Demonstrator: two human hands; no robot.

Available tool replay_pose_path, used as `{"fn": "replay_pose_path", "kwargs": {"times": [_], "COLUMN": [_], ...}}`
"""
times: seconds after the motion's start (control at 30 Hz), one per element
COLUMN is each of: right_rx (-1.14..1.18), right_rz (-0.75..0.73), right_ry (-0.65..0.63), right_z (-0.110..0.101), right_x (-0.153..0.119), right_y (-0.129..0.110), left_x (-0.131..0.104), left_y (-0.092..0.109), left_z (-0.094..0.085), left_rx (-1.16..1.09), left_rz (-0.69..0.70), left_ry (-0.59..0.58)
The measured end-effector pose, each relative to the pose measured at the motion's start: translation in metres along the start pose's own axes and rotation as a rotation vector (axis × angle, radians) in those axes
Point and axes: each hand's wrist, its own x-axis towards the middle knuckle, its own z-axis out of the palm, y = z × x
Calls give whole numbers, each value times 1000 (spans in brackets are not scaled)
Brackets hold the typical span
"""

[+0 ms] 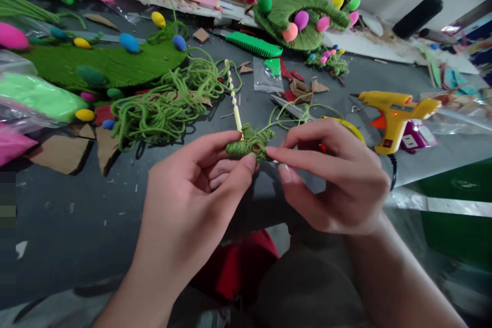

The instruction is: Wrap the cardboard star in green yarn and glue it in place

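Over a grey worktop [77, 236], a left hand [188, 184] pinches, and a right hand [338, 179] with narrowed fingertips, grip unclear, meets, a small green yarn-wrapped piece [244, 148], probably light and soft-surfaced, best held by its wound sides.

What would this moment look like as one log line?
left hand: holding green yarn-wrapped piece | right hand: at piece's right side | nearby: tangled green yarn, yellow glue gun

Yarn-wound piece [246, 147], its underside apparently hidden
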Motion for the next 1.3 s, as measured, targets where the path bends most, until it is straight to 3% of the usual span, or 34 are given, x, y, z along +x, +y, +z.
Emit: {"fn": "replay_pose_path", "kwargs": {"times": [0.77,1.13,1.3], "right_rx": [-80,-79,-36], "right_rz": [-22,-1,7], "right_ry": [-74,37,-34], "right_z": [5,1,2], "right_x": [0,2,0], "right_y": [-2,-4,-1], "left_x": [1,0,0], "left_y": [-1,0,-1], "left_z": [1,1,2], "left_rx": [-36,-31,-12], "left_rz": [13,-2,19], "left_ry": [10,0,15]}}
